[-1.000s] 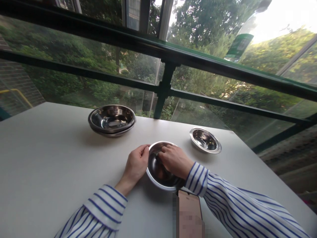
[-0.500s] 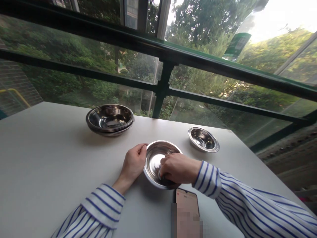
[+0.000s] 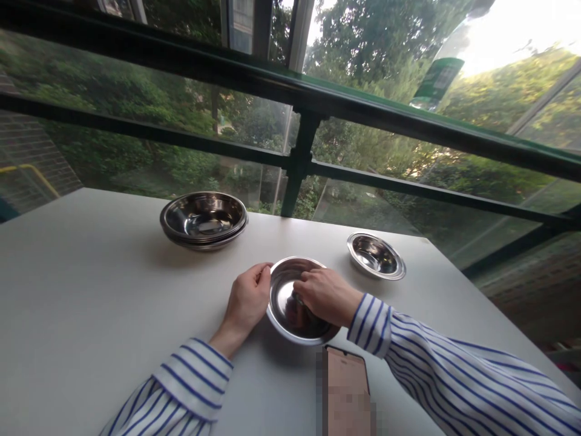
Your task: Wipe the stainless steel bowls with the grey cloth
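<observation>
The bowl (image 3: 288, 309) lies between the two hands on the white table (image 3: 113, 284), its mouth facing up and towards the wearer; being round, it offers no long axis, so what counts is which part of it each hand meets. The left hand (image 3: 250, 293) is at the bowl's left rim, thumb and curled fingers closed narrowly on the edge. The right hand (image 3: 329, 293) comes over the bowl's right side, bent fingers down inside it and pointing towards its middle; whether they pinch something or merely press on the metal cannot be told, as the palm is hidden. Neither hand is clearly the nearer: the left has the outer edge, the right the inside. Whether the bowl's base sits flat is also hidden. Beyond the bowl to the left is the stack (image 3: 204, 221), beyond it to the right the dish (image 3: 376, 257), both apart from the hands, and just on the wearer's side of it lies the phone (image 3: 347, 369).
</observation>
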A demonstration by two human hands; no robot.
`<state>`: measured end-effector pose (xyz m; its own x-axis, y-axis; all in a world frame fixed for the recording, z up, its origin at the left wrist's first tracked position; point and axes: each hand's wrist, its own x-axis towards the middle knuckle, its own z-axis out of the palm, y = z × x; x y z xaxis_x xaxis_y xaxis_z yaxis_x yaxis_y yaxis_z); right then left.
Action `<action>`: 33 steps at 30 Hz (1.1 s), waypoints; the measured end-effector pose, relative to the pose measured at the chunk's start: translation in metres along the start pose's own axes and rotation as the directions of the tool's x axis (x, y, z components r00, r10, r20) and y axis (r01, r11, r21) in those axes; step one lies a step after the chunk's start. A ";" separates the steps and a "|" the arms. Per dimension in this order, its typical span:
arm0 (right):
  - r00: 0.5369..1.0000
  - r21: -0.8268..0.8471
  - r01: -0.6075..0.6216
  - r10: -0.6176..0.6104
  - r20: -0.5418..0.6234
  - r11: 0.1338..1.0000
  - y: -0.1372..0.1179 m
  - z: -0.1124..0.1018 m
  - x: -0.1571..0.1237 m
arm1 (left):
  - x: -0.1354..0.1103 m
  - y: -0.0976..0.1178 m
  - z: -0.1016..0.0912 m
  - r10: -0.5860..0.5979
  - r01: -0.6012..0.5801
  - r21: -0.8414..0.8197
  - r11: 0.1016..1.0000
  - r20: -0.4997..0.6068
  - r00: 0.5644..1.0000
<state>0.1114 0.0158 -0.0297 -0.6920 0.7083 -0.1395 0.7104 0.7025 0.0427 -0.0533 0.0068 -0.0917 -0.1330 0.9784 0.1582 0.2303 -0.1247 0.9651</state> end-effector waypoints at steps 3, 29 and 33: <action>0.996 0.062 0.073 -0.075 0.045 0.995 -0.005 -0.003 -0.009 | -0.001 0.001 0.002 -0.009 0.009 -0.010 1.000 -0.005 1.000; 0.746 0.821 -0.023 0.556 -0.366 0.571 0.035 -0.005 -0.007 | -0.004 -0.003 -0.001 -0.123 0.130 -0.120 0.984 0.060 0.991; 0.722 0.900 0.036 0.611 -0.324 0.435 0.039 0.001 -0.021 | -0.003 -0.003 0.000 -0.124 0.130 -0.116 0.985 0.053 0.991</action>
<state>0.1541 0.0281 -0.0258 -0.1076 0.9632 0.2461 0.4000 0.2686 -0.8763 -0.0537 0.0039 -0.0950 -0.1094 0.9937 0.0259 0.0978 -0.0152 0.9951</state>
